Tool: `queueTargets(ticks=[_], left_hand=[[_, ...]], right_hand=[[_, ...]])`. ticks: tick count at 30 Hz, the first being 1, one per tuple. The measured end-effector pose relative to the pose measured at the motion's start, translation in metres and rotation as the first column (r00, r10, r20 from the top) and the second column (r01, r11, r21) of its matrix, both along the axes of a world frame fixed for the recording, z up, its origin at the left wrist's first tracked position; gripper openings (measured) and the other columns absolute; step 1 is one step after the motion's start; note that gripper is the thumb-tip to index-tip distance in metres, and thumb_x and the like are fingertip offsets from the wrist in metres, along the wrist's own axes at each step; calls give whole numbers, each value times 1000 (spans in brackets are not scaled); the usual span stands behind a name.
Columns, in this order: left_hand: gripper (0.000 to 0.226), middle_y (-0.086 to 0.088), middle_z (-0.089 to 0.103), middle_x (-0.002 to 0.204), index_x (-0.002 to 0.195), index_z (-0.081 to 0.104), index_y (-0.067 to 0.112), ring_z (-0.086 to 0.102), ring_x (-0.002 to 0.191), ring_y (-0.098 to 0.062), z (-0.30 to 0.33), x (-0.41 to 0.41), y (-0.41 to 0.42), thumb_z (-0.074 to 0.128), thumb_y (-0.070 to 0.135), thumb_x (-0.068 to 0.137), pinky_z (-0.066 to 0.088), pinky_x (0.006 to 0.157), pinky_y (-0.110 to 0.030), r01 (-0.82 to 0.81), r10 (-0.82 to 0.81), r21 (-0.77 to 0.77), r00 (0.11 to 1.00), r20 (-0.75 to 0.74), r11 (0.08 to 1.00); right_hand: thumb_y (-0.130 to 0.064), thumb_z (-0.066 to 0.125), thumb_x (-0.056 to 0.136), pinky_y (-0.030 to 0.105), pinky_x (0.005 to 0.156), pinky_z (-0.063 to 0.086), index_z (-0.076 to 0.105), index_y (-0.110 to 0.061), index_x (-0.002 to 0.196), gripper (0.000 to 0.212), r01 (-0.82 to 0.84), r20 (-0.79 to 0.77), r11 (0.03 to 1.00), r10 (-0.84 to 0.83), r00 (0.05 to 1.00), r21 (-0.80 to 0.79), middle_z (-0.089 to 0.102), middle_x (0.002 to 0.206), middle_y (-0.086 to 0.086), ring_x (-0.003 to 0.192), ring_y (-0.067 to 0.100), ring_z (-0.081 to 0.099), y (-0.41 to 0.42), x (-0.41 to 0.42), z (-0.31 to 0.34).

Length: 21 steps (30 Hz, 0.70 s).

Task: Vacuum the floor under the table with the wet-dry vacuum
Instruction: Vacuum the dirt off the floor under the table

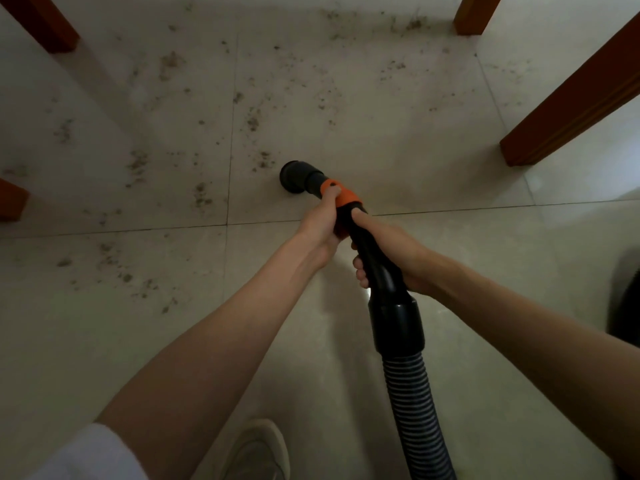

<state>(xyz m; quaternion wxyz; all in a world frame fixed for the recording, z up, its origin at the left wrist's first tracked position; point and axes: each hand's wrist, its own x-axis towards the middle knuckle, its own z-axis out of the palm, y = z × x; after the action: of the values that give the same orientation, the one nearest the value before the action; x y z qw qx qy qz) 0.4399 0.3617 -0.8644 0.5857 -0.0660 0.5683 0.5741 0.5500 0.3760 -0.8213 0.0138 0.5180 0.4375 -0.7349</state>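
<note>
A black vacuum wand (pixel 377 268) with an orange collar (pixel 341 195) ends in a round black nozzle (pixel 294 176) low over the pale tiled floor (pixel 398 140). My left hand (pixel 320 225) grips the wand at the orange collar. Just behind it, my right hand (pixel 388 252) grips the black tube. A ribbed black hose (pixel 415 410) runs back from the wand toward the bottom of the view. Dark crumbs and dirt (pixel 256 119) are scattered over the tiles ahead and to the left of the nozzle.
Reddish-brown wooden table legs stand at the far left (pixel 41 22), far right (pixel 476 13) and near right (pixel 575 102), with another wooden piece at the left edge (pixel 10 199). A dark object (pixel 627 299) sits at the right edge. My shoe (pixel 258 452) shows at the bottom.
</note>
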Motion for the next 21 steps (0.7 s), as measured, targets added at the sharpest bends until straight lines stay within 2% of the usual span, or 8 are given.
queueTargets(ticks=[4, 7, 10, 13, 15, 18, 21], left_hand=[[27, -10, 60, 87, 97, 54, 5, 60, 73, -16, 2, 4, 7, 47, 31, 97, 49, 54, -23, 41, -41, 15, 999, 8, 999], [29, -10, 60, 88, 103, 52, 3, 59, 75, -16, 4, 11, 17, 49, 31, 97, 49, 57, -24, 93, -93, 19, 996, 5, 995], [26, -9, 60, 86, 90, 54, 6, 59, 75, -17, 2, 14, 30, 49, 31, 97, 50, 61, -24, 135, -135, 22, 991, -16, 991], [28, -9, 60, 86, 87, 53, 7, 59, 75, -17, 0, 9, 44, 47, 32, 97, 50, 63, -26, 155, -154, 26, 988, -30, 988], [30, -9, 60, 89, 97, 54, 4, 60, 75, -18, -1, 3, 52, 47, 33, 97, 50, 60, -27, 152, -151, 12, 988, -32, 988], [47, -11, 60, 97, 122, 50, -2, 59, 75, -18, 2, -5, 64, 48, 37, 96, 48, 55, -27, 128, -128, -12, 990, -62, 992], [54, -9, 59, 94, 127, 49, -4, 59, 76, -19, 5, -9, 76, 49, 40, 95, 48, 57, -28, 111, -112, -8, 989, -93, 994]], right_hand=[[-52, 44, 94, 29, 50, 47, 45, -8, 88, 44, -5, -45, 995, 1, 999, -97, 54, 54, 6, 46, 20, 54, 3, 14, -3], [-52, 44, 94, 27, 48, 47, 43, -8, 88, 44, 49, -56, 992, -56, 997, -117, 53, 53, 5, 44, 19, 53, 8, 21, -5], [-52, 46, 94, 26, 43, 45, 44, -8, 89, 44, 92, -24, 996, -92, 995, -23, 50, 52, 5, 40, 18, 49, 16, 22, -6], [-48, 47, 95, 24, 39, 43, 46, -7, 85, 43, 136, -11, 988, -136, 991, 70, 48, 51, 5, 37, 17, 46, 23, 15, -5], [-47, 48, 95, 24, 39, 43, 47, -7, 82, 43, 150, -7, 983, -150, 989, 108, 49, 49, 5, 37, 17, 46, 27, 7, -7], [-48, 48, 95, 24, 40, 43, 48, -7, 82, 42, 157, -18, 978, -156, 988, 140, 49, 47, 4, 37, 17, 46, 37, -6, -11], [-48, 47, 95, 23, 39, 42, 49, -7, 85, 43, 189, -31, 969, -186, 982, 159, 47, 47, 4, 35, 16, 45, 47, -20, -14]])
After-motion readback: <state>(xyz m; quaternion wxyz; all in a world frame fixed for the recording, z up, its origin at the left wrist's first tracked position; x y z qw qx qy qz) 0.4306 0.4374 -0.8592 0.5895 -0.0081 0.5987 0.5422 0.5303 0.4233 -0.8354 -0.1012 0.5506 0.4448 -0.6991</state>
